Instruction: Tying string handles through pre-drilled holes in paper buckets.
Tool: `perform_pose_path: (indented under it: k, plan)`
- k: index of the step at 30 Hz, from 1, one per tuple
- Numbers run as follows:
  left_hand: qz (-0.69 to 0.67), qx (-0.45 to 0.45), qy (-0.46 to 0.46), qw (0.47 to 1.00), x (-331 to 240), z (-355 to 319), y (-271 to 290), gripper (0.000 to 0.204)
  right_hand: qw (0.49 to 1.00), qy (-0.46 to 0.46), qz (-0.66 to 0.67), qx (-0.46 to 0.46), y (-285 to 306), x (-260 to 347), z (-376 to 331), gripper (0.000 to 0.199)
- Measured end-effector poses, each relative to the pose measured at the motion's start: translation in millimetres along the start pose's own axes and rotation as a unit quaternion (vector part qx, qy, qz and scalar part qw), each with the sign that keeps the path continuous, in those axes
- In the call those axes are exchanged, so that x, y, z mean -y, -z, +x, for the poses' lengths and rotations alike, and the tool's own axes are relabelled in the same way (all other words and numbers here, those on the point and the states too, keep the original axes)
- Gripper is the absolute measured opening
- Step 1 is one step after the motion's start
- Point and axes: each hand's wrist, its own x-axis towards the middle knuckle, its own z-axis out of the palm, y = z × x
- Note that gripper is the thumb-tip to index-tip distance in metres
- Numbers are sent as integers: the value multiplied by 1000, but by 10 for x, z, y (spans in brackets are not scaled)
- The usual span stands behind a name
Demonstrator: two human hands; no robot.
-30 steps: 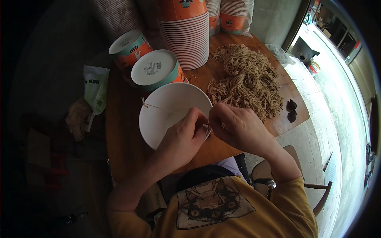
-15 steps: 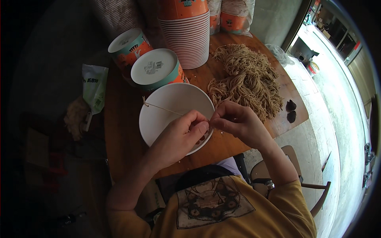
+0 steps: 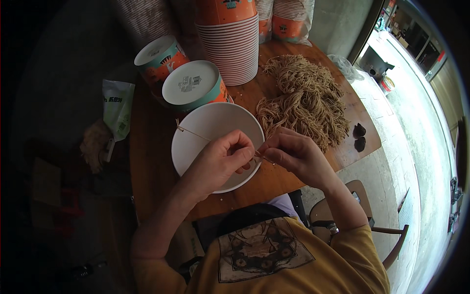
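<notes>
A thin tan cord (image 3: 195, 133) reaches from a small knot at the left rim of a white-lined round paper tub (image 3: 220, 117) to my left hand (image 3: 218, 161). This hand hangs over the tub, thumb and forefinger pinched on the cord. My right hand (image 3: 299, 154) faces it just beyond the tub's right rim, its fingertips also pinched on a thin piece of cord. A short bit of cord shows between the two sets of fingertips. My fingers hide its exact shape. To the right lies a large heap of tan cords (image 3: 313, 98).
Two upturned orange-and-teal tubs (image 3: 191, 82) stand behind the white-lined one, beside a tall stack of tubs (image 3: 227, 49). Two small dark pieces (image 3: 360, 137) lie near the table's right edge. A green-and-white bag (image 3: 117, 108) is left of the table, a chair (image 3: 360, 193) at right.
My left fingertips have drawn slightly away from the right ones, so a short stretch of cord now shows between them. The left hand's lower fingers have shifted inside the tub.
</notes>
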Motion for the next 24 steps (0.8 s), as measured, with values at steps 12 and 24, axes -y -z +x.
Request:
perform_pose_path:
  k: [12, 24]
  plan:
    - [-173, -6, 52, 983, -10, 12, 31, 9, 996, -29, 76, -32, -33, -40, -3, 18]
    - [-41, -17, 15, 999, -19, -73, -14, 22, 997, 57, 53, 22, 185, -100, 75, 14]
